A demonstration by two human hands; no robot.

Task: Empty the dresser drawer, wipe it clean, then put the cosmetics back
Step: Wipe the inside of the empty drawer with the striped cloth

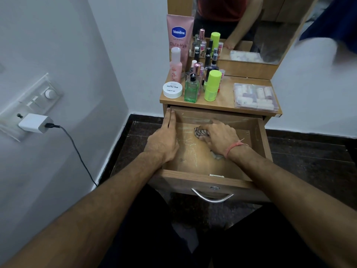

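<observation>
The wooden drawer (199,177) is pulled out and holds no cosmetics; its floor shows pale streaks. My right hand (220,136) presses a striped cloth (200,131) onto the drawer floor near the back. My left hand (164,138) lies along the drawer's left wall, fingers reaching its back corner. The cosmetics stand on the dresser top (224,102): a pink Vaseline tube (179,35), a pink bottle (175,66), a white nail polish remover jar (172,89), a green glass bottle (191,89), a lime-green bottle (212,86), several small bottles and a clear plastic case (255,96).
A mirror (241,26) rises behind the dresser top. On the left wall a white charger (34,123) sits in a switchboard, its black cable (77,149) hanging to the floor. The drawer has a metal handle (212,198). The floor is dark stone.
</observation>
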